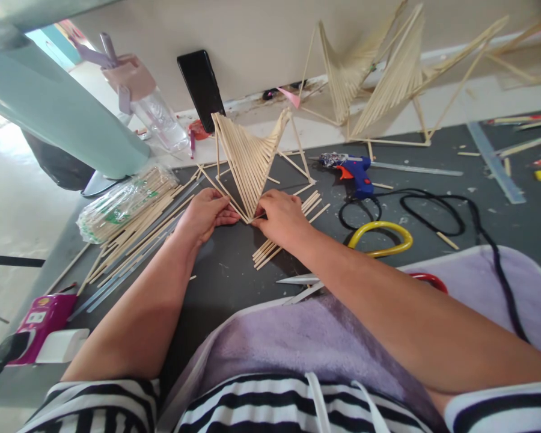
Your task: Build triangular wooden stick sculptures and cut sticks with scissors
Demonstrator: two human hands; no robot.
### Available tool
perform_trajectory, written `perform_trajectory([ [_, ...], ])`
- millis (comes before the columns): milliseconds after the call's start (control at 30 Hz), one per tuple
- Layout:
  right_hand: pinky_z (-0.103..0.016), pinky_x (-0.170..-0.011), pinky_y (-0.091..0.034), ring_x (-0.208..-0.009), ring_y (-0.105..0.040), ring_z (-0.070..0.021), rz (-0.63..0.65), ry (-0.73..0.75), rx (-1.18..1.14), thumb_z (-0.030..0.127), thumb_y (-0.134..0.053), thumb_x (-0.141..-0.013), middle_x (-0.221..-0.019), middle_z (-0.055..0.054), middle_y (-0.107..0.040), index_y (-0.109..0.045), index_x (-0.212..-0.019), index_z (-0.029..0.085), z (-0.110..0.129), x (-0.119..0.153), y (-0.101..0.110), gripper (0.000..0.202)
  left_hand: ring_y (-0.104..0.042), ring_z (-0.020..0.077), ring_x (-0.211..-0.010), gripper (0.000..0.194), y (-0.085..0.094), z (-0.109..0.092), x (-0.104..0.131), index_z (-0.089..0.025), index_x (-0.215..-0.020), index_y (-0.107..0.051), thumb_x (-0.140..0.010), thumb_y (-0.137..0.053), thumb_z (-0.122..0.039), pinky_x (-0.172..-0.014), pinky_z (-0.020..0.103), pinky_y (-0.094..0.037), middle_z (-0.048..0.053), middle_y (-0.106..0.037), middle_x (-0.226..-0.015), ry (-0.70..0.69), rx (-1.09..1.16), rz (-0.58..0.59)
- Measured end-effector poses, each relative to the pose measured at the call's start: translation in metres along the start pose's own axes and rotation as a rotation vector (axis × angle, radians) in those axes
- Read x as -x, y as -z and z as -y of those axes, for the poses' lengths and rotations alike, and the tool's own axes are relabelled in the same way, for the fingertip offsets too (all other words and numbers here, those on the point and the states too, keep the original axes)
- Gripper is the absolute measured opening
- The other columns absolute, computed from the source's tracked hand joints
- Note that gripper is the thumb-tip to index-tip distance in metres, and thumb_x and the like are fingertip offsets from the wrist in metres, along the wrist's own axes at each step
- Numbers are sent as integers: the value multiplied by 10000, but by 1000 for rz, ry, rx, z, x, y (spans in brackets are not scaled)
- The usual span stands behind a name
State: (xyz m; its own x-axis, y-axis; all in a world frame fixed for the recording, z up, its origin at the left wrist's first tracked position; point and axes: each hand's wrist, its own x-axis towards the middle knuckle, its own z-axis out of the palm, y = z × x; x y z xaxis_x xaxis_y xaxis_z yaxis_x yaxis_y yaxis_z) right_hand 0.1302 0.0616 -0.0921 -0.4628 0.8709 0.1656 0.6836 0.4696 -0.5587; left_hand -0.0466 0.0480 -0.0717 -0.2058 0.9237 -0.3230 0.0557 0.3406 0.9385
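Observation:
A twisted stick model (250,159) made of thin wooden sticks stands on the dark grey table, its lowest front corner between my hands. My left hand (210,213) has its fingers closed at the lower left edge of that corner. On the other side, my right hand (282,218) pinches the model close to the same corner. Loose cut sticks (268,251) lie beneath and beside my right hand. A longer pile of sticks (139,234) is left of my left hand, by a plastic-wrapped bundle (126,201).
A blue glue gun (358,174) with a black cord lies right of the model. Scissors (302,280) rest under my right forearm. Behind are a phone (202,87), a bottle (157,117) and larger stick models (392,90). A purple cloth (469,282) covers the near edge.

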Motion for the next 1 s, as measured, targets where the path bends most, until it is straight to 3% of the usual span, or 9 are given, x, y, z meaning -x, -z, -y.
perform_trajectory([
  [167, -393, -860, -327, -995, -538, -231, 16, 4, -24, 276, -708, -745, -1009, -46, -629, -664, -775, 200, -3, -2, 1, 93, -651, 122, -496, 110, 0, 0, -1, -133, -809, -492, -840, -578, -193, -481, 189, -538, 57, -663, -626, 14, -6, 13],
  [267, -382, -880, -345, -991, -552, -217, 31, 22, -68, 192, -669, -749, -1004, -38, -642, -671, -789, 199, -7, -5, 2, 40, -640, 113, -483, 96, -1, -2, 0, -135, -809, -489, -842, -566, -183, -472, 183, -532, 46, -656, -615, 21, -14, 1],
  [433, -351, -896, -371, -978, -571, -196, 37, 21, -113, 83, -601, -738, -1016, -46, -650, -678, -808, 184, -12, -7, 3, 145, -644, 115, -490, 94, -2, -3, 0, -141, -808, -483, -838, -566, -174, -468, 185, -531, 30, -646, -607, 27, -25, -22],
  [1000, -353, -818, -364, -933, -573, -202, 2, 50, -42, 97, -576, -741, -969, -49, -642, -658, -779, 182, -12, -7, 2, 124, -631, 101, -483, 94, -2, -6, 1, -147, -797, -493, -813, -575, -190, -482, 173, -532, 33, -663, -611, 31, -82, -12],
])
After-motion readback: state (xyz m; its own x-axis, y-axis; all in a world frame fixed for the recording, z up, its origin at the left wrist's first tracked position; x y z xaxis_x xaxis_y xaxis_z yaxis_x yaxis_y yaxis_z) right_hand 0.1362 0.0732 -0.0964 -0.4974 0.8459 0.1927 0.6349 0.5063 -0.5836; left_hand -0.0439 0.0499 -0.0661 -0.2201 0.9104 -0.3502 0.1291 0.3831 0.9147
